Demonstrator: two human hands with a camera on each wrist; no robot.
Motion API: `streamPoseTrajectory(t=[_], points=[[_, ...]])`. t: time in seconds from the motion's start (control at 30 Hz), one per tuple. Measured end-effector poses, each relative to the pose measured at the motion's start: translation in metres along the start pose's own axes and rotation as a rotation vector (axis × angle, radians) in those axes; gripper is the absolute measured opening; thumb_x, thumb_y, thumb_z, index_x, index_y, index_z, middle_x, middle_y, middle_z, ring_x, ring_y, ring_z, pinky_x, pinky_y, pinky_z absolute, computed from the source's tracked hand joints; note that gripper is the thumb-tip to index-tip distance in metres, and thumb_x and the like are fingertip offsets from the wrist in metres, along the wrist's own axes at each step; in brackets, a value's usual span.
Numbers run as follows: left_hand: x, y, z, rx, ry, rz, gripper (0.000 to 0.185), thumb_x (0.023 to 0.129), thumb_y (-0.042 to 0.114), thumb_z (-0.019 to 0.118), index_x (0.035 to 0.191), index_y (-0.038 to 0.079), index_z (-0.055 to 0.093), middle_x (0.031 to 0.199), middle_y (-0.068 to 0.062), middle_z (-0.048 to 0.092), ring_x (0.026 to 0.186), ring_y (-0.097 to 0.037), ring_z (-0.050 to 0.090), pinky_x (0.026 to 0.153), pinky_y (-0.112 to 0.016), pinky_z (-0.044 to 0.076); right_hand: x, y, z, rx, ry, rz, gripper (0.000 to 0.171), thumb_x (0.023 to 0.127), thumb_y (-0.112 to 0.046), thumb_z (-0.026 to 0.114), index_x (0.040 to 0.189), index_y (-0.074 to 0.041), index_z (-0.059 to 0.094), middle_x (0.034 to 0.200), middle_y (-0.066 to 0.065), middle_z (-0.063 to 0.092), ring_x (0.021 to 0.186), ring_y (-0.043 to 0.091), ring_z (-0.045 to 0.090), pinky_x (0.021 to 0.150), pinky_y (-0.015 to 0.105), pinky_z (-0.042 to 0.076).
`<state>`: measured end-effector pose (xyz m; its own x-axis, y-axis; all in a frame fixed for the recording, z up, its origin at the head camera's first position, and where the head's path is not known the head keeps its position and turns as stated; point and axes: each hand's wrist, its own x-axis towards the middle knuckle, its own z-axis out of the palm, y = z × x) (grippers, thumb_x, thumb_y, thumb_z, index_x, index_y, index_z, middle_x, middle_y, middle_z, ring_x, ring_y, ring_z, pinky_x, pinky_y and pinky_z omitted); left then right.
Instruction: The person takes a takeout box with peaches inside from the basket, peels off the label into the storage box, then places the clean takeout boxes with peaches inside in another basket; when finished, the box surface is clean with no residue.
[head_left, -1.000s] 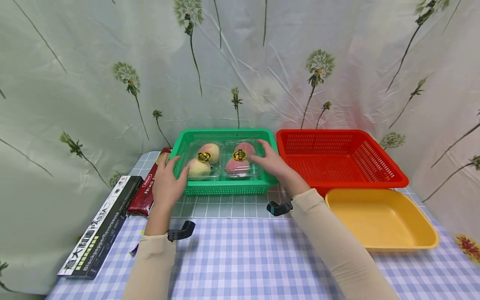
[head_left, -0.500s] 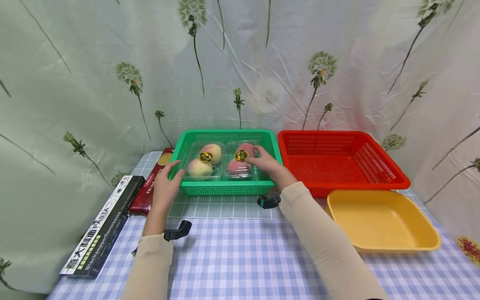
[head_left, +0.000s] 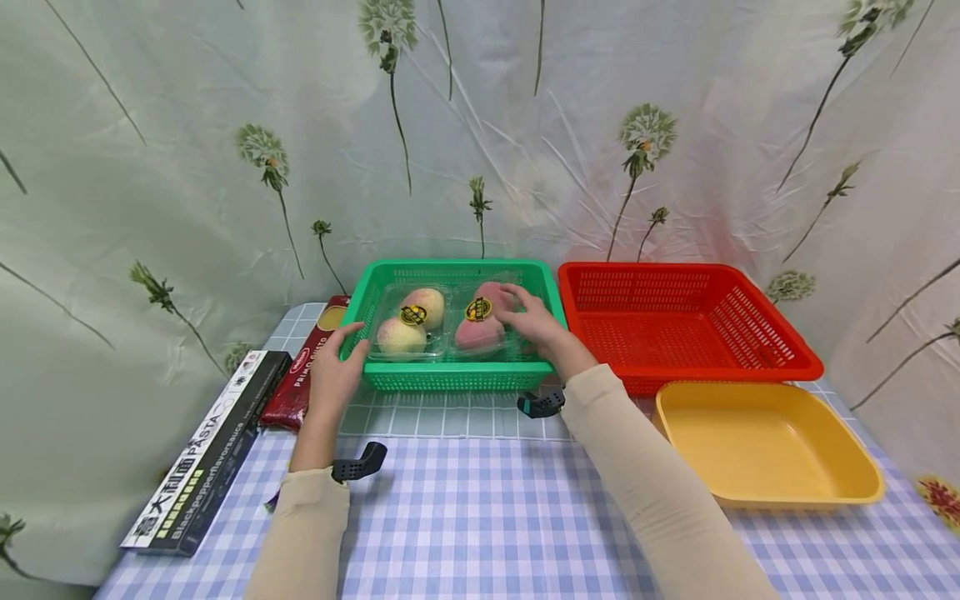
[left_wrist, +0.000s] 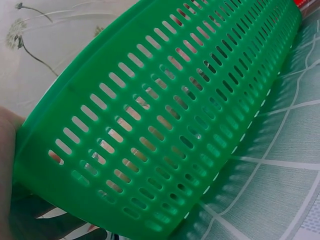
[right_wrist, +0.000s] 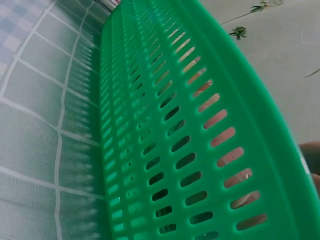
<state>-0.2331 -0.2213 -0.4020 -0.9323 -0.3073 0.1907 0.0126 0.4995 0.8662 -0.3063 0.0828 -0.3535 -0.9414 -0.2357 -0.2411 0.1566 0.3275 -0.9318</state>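
A green plastic basket (head_left: 450, 377) holds two clear plastic boxes side by side. The left fruit box (head_left: 375, 350) contains two pale yellow-pink peaches (head_left: 401, 335); the right peach box (head_left: 457, 348) contains two pink peaches (head_left: 480, 333). Both boxes carry a black and yellow label. My right hand (head_left: 536, 325) reaches over the basket's front right and grips the right box at its right side; that box is tilted. My left hand (head_left: 333, 375) lies against the basket's left end, fingers extended around its corner. Both wrist views mostly show the basket's slotted front wall (left_wrist: 160, 115).
To the right stand a red basket (head_left: 675, 377) and, in front of it, a yellow tray (head_left: 765, 450). At left lie a black and white pasta box (head_left: 206, 458) and a dark red packet (head_left: 288, 396). A patterned curtain (head_left: 525, 125) hangs behind.
My right hand has moved left and closed in on the box of pink peaches, which has since tilted and turned slightly. The left hand stays at the basket's left end.
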Motion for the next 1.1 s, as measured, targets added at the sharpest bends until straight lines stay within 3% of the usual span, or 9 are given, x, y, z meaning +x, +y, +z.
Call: streamPoseTrajectory(t=[0.2, 0.43, 0.57, 0.7, 0.87, 0.97, 1.1], points=[[0.001, 0.0, 0.0, -0.008, 0.017, 0.013, 0.04, 0.099, 0.024, 0.055, 0.137, 0.013, 0.059, 0.148, -0.019, 0.052, 0.141, -0.036, 0.044, 0.115, -0.055, 0.035, -0.001, 0.0, 0.001, 0.024, -0.018, 0.013, 0.058, 0.102, -0.021, 0.055, 0.155, -0.034, 0.035, 0.168, 0.001, 0.016, 0.151, 0.035, 0.025, 0.107, 0.065, 0.041], [-0.001, -0.002, 0.002, -0.021, 0.024, 0.01, 0.039, 0.099, 0.024, 0.055, 0.136, 0.013, 0.059, 0.147, -0.019, 0.053, 0.14, -0.036, 0.044, 0.114, -0.056, 0.035, -0.004, -0.004, 0.009, 0.09, 0.065, 0.035, 0.054, 0.103, -0.016, 0.051, 0.154, -0.03, 0.039, 0.16, 0.0, 0.038, 0.147, 0.031, 0.032, 0.108, 0.063, 0.038], [-0.003, -0.002, 0.004, -0.037, 0.026, 0.007, 0.038, 0.1, 0.023, 0.055, 0.136, 0.013, 0.06, 0.147, -0.019, 0.053, 0.14, -0.036, 0.044, 0.114, -0.056, 0.035, -0.009, -0.009, 0.011, 0.206, 0.13, 0.071, 0.058, 0.1, -0.004, 0.045, 0.152, -0.029, 0.044, 0.16, 0.001, 0.038, 0.144, 0.029, 0.032, 0.109, 0.065, 0.035], [-0.003, -0.001, 0.005, -0.053, 0.025, -0.007, 0.038, 0.1, 0.022, 0.054, 0.136, 0.013, 0.059, 0.148, -0.018, 0.052, 0.141, -0.035, 0.043, 0.115, -0.055, 0.035, -0.013, -0.017, 0.009, 0.282, 0.187, 0.067, 0.062, 0.095, 0.002, 0.04, 0.15, -0.025, 0.047, 0.16, 0.004, 0.036, 0.134, 0.028, 0.034, 0.099, 0.059, 0.037], [-0.002, 0.001, 0.003, -0.057, 0.026, -0.011, 0.037, 0.101, 0.023, 0.053, 0.136, 0.013, 0.059, 0.149, -0.017, 0.051, 0.143, -0.034, 0.041, 0.116, -0.055, 0.033, -0.021, -0.028, 0.005, 0.299, 0.238, 0.036, 0.051, 0.1, -0.005, 0.041, 0.145, -0.026, 0.053, 0.153, 0.005, 0.043, 0.123, 0.026, 0.04, 0.082, 0.048, 0.044], [-0.002, 0.002, 0.002, -0.056, 0.03, -0.006, 0.037, 0.1, 0.023, 0.054, 0.136, 0.013, 0.06, 0.148, -0.018, 0.051, 0.143, -0.034, 0.042, 0.116, -0.054, 0.033, -0.028, -0.032, 0.002, 0.323, 0.267, 0.015, 0.045, 0.101, -0.008, 0.043, 0.139, -0.025, 0.059, 0.136, 0.004, 0.051, 0.113, 0.022, 0.043, 0.07, 0.04, 0.047], [-0.003, 0.001, 0.002, -0.056, 0.023, -0.011, 0.038, 0.101, 0.023, 0.053, 0.136, 0.013, 0.059, 0.149, -0.017, 0.051, 0.142, -0.034, 0.042, 0.116, -0.055, 0.034, -0.038, -0.031, -0.002, 0.383, 0.274, -0.021, 0.042, 0.102, -0.008, 0.043, 0.136, -0.023, 0.063, 0.112, 0.003, 0.05, 0.105, 0.02, 0.043, 0.063, 0.035, 0.049]])
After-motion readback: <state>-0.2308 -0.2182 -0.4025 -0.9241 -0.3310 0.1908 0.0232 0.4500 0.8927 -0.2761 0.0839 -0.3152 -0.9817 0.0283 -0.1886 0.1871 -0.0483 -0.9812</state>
